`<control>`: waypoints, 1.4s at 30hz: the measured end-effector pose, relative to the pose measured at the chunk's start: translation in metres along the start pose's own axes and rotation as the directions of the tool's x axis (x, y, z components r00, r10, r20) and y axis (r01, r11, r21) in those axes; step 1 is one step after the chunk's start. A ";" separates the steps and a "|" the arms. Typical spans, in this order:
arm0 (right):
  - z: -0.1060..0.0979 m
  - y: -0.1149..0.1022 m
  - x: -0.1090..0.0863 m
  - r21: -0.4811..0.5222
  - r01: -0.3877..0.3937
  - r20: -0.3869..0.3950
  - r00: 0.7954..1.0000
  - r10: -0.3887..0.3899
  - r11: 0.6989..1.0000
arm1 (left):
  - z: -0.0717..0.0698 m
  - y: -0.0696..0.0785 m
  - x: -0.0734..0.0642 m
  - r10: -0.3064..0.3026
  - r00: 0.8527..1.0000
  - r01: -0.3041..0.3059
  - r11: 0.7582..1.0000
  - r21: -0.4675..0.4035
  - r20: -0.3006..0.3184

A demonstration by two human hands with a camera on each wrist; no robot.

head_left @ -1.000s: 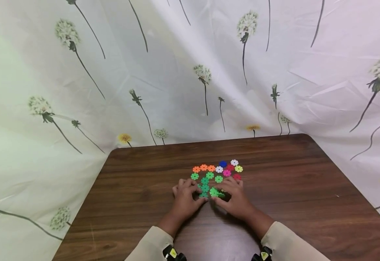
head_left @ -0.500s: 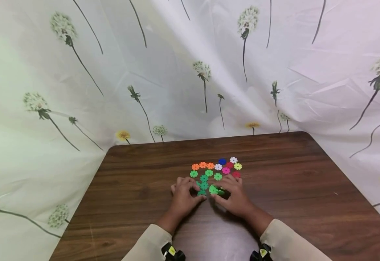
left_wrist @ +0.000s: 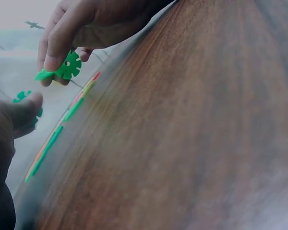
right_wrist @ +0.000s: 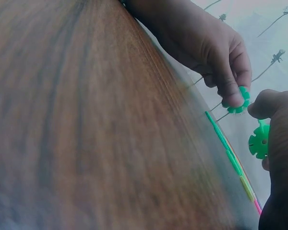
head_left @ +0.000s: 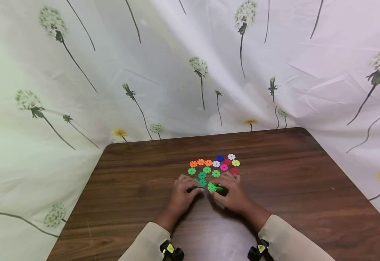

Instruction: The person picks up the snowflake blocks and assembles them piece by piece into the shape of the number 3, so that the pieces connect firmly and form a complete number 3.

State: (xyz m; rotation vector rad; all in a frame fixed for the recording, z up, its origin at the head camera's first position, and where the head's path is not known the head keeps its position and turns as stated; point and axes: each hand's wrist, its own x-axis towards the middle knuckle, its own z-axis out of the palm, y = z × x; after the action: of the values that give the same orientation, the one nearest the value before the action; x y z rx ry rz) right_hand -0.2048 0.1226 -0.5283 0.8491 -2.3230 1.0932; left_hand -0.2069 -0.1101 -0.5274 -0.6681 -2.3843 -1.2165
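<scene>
In the head view my left hand (head_left: 180, 195) and right hand (head_left: 233, 192) face each other low over the table. My left hand pinches a green notched disc (right_wrist: 243, 101) between thumb and fingers, partly covered by them. My right hand grips two green notched discs, seemingly joined at an angle; one disc (left_wrist: 69, 65) shows its face in the left wrist view. The held pieces are apart. Just beyond the hands lie loose green discs (head_left: 216, 173), some hidden behind the left fingers.
Orange discs (head_left: 201, 162), white discs (head_left: 216, 164), a blue disc (head_left: 220, 158), pink-red discs (head_left: 224, 167) and a yellow disc (head_left: 236, 163) lie flat behind the green ones. The wooden table (head_left: 137, 166) meets a flower-printed cloth (head_left: 173, 83) at its far edge.
The head view has shifted slightly, so everything sits higher in the picture. The disc in my left hand shows less of its face than before. My right hand keeps its grip.
</scene>
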 end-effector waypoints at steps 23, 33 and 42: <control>0.002 0.001 0.001 0.006 0.021 0.001 1.000 -0.021 1.000 | -0.004 -0.002 0.001 0.104 0.989 -0.092 0.990 -0.108 0.105; 0.001 0.000 0.002 -0.004 0.030 0.004 1.000 -0.030 1.000 | -0.003 -0.002 0.000 0.112 0.992 -0.107 0.990 -0.093 0.053; 0.001 0.001 0.001 0.002 0.062 0.017 0.998 -0.062 0.998 | -0.004 0.001 0.000 0.098 0.993 -0.091 0.990 -0.104 0.059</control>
State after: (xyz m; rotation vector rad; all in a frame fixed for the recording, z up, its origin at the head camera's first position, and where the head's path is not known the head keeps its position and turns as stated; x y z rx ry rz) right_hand -0.2064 0.1216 -0.5286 0.9286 -2.2941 1.0650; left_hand -0.2058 -0.1130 -0.5243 -0.8541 -2.3253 -1.3003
